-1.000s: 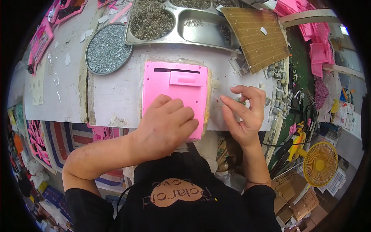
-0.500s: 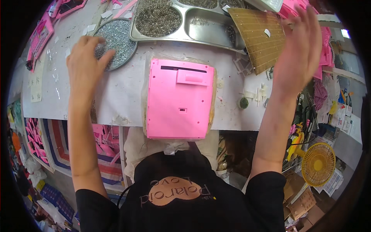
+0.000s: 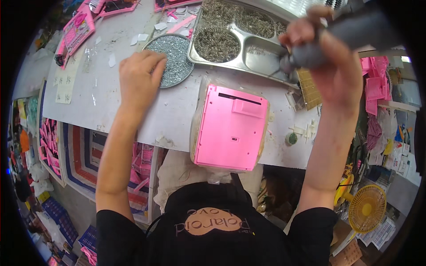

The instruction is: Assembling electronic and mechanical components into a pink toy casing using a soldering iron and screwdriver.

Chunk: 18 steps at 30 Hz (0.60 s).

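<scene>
With the right hand (image 3: 338, 73), grasping a dark tool (image 3: 361, 29); with the left hand (image 3: 140, 77), curled at the far-left dish (image 3: 179, 83) of screws (image 3: 177, 60), cannot tell if holding any. Apparently picking screws, with the pink case (image 3: 226, 119) at near centre on the tabletop (image 3: 97, 102); next likely calling for a clean pinch.

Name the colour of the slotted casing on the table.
The casing is pink, best seen in the head view.

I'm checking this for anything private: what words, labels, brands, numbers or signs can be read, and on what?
Wording left uncopied.
Black shirt: large legible lettering over a tan patch, upside down in view.
Pale paper strip, left: dark marks, too small to read.
White sheets beside the yellow fan: print too small to read.
Pink casing: none discernible.
</scene>
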Motion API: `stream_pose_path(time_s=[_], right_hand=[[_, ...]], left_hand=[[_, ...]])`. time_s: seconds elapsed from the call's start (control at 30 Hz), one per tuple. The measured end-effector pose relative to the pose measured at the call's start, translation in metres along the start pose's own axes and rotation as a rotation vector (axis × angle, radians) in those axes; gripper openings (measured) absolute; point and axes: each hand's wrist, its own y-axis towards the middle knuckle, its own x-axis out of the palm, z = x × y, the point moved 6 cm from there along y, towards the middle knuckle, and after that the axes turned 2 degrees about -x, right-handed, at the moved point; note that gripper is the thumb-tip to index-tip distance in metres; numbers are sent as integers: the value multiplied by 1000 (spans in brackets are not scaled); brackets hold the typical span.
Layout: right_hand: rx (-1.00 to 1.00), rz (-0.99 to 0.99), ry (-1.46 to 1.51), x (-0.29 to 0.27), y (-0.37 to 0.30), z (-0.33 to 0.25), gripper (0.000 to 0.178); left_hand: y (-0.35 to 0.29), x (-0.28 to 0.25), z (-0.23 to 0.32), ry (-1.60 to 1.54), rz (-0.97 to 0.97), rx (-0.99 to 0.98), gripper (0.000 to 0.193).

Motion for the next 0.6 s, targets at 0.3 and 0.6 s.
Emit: stream_pose_path(time_s=[0.3, 0.6], right_hand=[[-227, 266, 41, 106, -95, -36, 27], [-194, 313, 51, 113, -100, -21, 30]], left_hand=[[-56, -19, 158, -708, -222, 109, 18], [-62, -15, 163, -789, -169, 89, 22]])
